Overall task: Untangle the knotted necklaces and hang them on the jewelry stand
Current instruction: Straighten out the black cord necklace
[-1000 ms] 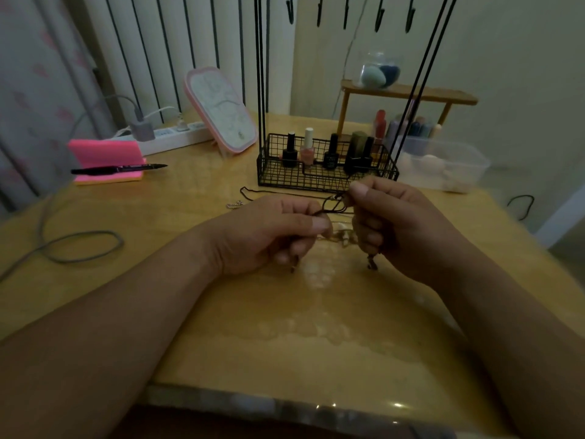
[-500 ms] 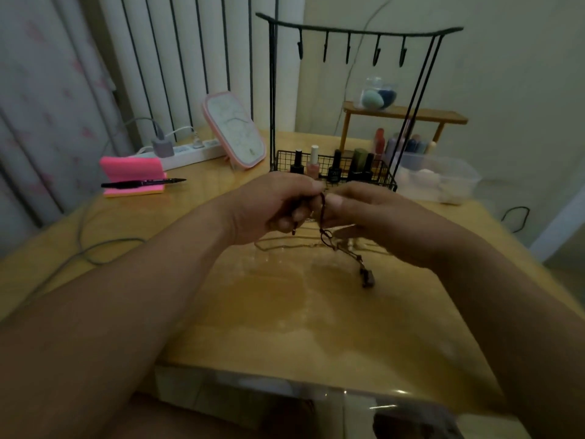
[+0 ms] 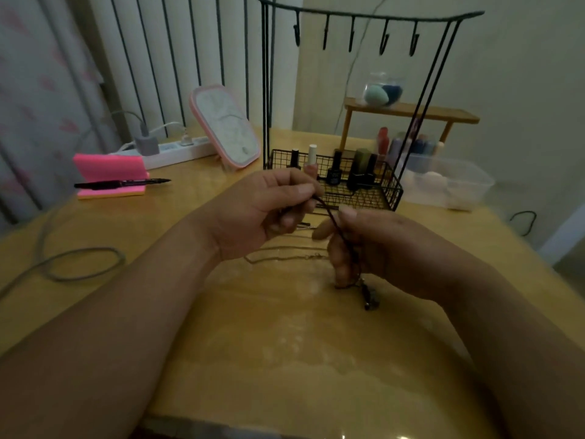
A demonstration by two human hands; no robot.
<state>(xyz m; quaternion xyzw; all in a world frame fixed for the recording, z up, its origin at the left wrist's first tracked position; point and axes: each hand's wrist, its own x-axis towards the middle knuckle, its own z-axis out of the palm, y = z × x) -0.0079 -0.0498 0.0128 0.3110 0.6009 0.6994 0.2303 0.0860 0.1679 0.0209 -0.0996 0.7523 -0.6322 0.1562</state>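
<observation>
The left hand (image 3: 266, 213) pinches a thin dark cord necklace (image 3: 330, 214); the right hand (image 3: 376, 248) clasps it lower in a curled grip. A fine chain (image 3: 285, 248) lies on the glossy worktop (image 3: 285, 350).

Both forearms reach in from the near edge and converge toward the middle. The left hand (image 3: 269, 213) sits slightly farther and higher, thumb and forefinger pinching a dark cord (image 3: 330, 215), its other fingers curled under. The right hand (image 3: 376, 248), just beside it, curls its fingers around the same cord, thumb on top.
</observation>
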